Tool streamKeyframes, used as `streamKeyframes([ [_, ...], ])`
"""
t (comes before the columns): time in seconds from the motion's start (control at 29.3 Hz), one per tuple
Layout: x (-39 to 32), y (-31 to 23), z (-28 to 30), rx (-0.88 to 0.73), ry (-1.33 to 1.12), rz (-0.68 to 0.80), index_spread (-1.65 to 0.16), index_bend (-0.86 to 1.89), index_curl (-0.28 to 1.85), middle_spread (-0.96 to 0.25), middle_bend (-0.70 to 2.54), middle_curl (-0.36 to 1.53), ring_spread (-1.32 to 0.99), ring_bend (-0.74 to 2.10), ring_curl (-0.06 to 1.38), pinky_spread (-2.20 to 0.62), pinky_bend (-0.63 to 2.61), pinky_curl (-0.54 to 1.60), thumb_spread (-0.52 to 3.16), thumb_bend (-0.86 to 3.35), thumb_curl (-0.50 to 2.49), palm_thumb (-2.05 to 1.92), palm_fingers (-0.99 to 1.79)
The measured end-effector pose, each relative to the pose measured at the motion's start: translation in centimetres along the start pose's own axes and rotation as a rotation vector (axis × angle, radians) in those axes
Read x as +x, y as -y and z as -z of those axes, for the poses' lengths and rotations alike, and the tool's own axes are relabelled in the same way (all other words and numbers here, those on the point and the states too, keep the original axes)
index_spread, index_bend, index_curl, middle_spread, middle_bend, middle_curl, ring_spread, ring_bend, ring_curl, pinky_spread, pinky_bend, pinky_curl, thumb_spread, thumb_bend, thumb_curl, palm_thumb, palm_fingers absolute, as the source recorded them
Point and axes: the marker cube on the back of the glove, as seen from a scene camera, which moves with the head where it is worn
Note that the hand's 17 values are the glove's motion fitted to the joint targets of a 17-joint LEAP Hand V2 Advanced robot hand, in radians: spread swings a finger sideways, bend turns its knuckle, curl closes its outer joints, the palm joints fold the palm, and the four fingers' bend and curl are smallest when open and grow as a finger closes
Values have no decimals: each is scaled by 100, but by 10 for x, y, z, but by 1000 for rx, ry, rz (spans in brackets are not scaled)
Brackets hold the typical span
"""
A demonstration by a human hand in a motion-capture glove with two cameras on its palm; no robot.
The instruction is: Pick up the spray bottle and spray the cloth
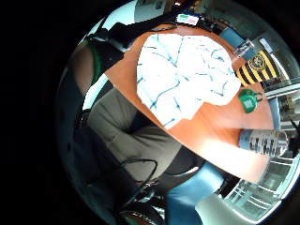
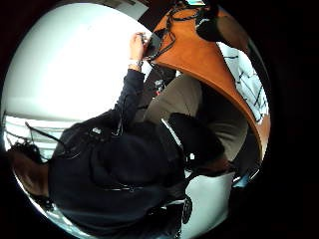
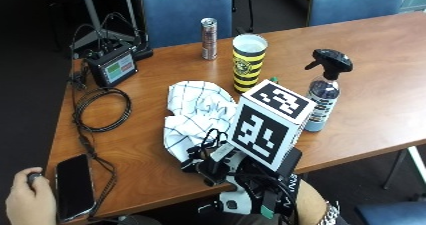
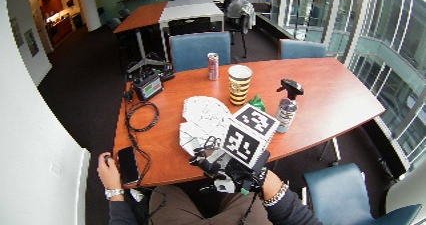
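Hovering at the near edge of the worktop (image 3: 373,65), the gloved right hand (image 3: 259,190) holds nothing; whether its fingers are spread or curled I cannot tell, since they are hidden from view. Just beyond it lies the crumpled checked cloth (image 3: 196,112). The spray bottle (image 3: 324,92) stands upright farther off, to the hand's right and away from the person, apart from the cloth, beside a striped yellow cup (image 3: 248,62). Judging by this, the reach runs forward and rightward, with a side-on grip around the vertical body.
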Motion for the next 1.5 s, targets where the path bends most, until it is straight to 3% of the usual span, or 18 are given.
streamKeyframes([
  [0.44, 1, 0, -2, -9, -2, -3, -36, 25, 25, -10, 19, 18, -7, 32, 21, 20, 33, 21, 92, 20, 14, 45, 66],
  [0.85, 11, 12, 15, 0, -47, -3, -39, 20, 30, -10, 16, 23, -8, 29, 24, 22, 30, 25, 106, 13, 19, 48, 66],
  [1.5, 108, 55, 112, 113, -147, -100, -39, 17, 33, -12, 17, 27, -11, 32, 30, 20, 27, 30, 114, 6, 25, 58, 75],
])
